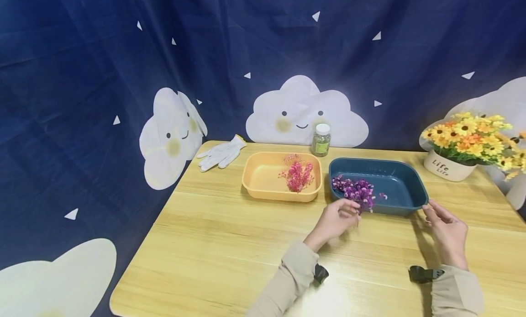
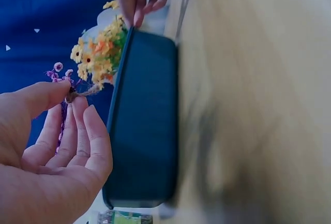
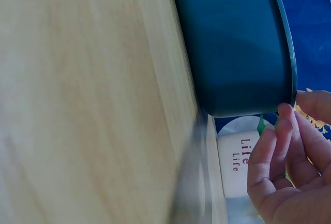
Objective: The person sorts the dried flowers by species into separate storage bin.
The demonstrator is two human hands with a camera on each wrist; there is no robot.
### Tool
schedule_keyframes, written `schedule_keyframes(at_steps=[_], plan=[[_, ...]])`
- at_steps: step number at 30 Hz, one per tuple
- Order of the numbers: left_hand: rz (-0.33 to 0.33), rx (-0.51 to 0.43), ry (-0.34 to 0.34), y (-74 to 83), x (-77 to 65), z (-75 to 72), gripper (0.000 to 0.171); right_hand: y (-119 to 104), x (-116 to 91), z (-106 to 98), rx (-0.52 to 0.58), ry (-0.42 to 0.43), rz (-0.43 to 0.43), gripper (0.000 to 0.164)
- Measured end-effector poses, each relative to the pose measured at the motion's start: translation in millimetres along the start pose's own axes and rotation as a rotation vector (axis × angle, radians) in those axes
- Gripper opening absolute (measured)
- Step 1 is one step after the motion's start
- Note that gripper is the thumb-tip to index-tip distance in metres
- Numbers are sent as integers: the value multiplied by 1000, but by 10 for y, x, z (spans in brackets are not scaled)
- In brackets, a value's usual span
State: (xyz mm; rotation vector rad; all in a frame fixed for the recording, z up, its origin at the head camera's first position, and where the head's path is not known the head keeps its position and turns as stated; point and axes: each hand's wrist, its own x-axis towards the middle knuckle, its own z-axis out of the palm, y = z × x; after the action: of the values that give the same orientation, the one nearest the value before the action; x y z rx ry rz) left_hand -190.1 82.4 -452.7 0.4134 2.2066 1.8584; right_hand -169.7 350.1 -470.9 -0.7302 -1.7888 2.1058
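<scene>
In the head view my left hand [image 1: 339, 219] pinches the stems of a bunch of purple dried flowers [image 1: 357, 191], whose blooms hang over the near left part of a dark blue bin [image 1: 398, 209]. The left wrist view shows thumb and fingertips together on the stems, where twine [image 2: 85, 92] is tied round them. My right hand [image 1: 448, 235] holds the bin's near right corner; in the right wrist view the thumb and fingertips pinch its rim [image 3: 293, 79]. To the left, pink dried flowers [image 1: 299, 176] lie inside a yellow bin [image 1: 255, 191].
Behind the bins stands a jar [image 1: 321, 141] with a white lid. A white glove [image 1: 222, 155] lies at the table's back left. At the right is a white pot [image 1: 448, 166] of yellow and orange flowers [image 1: 472, 136]. A dark blue curtain [image 1: 230, 34] hangs behind the wooden table [image 1: 213, 244].
</scene>
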Motion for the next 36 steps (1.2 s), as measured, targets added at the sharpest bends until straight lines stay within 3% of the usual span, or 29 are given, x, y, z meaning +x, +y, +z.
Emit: schedule_keyframes(at_steps=[7, 15, 22, 29, 36], plan=[[7, 89, 60, 120, 334, -39, 25, 9, -5, 2, -18, 4, 16, 17], [0, 162, 112, 149, 557, -63, 25, 37, -19, 6, -34, 24, 40, 17], [12, 150, 162, 147, 636, -88, 28, 25, -2, 20, -47, 23, 20, 17], [4, 129, 180, 100, 653, -99, 27, 12, 22, 11, -44, 6, 5, 17], [38, 139, 213, 56, 658, -123, 26, 5, 25, 0, -43, 21, 16, 17]])
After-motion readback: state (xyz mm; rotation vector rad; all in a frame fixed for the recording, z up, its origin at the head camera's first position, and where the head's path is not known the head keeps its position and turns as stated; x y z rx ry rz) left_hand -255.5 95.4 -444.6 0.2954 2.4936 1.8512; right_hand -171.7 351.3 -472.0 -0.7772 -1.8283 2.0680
